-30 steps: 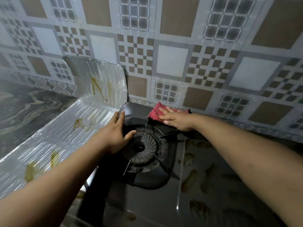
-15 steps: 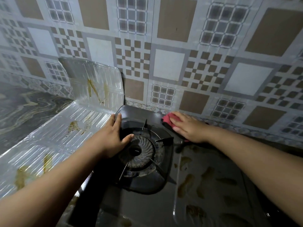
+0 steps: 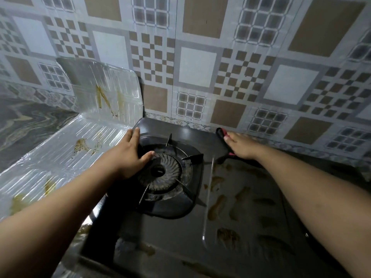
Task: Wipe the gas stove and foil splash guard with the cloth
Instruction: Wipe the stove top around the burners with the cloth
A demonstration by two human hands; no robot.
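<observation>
A dark gas stove (image 3: 230, 227) fills the lower middle, its top smeared with brown stains right of the burner (image 3: 160, 173). My left hand (image 3: 128, 151) lies flat with fingers apart on the stove's left edge beside the burner. My right hand (image 3: 241, 145) presses a red cloth (image 3: 220, 132) onto the stove's back edge near the wall; most of the cloth is hidden under the hand. The silver foil splash guard (image 3: 66, 149) stands along the stove's left side and bends up at the back, streaked with brown stains.
A patterned tiled wall (image 3: 200, 67) rises right behind the stove. A dark marbled counter (image 3: 26, 121) lies left of the foil guard. The pan support's metal prongs (image 3: 192, 157) stick up around the burner.
My right hand has slid the red cloth to the right along the stove's back edge, away from the burner. My left hand has stayed on the stove's left side.
</observation>
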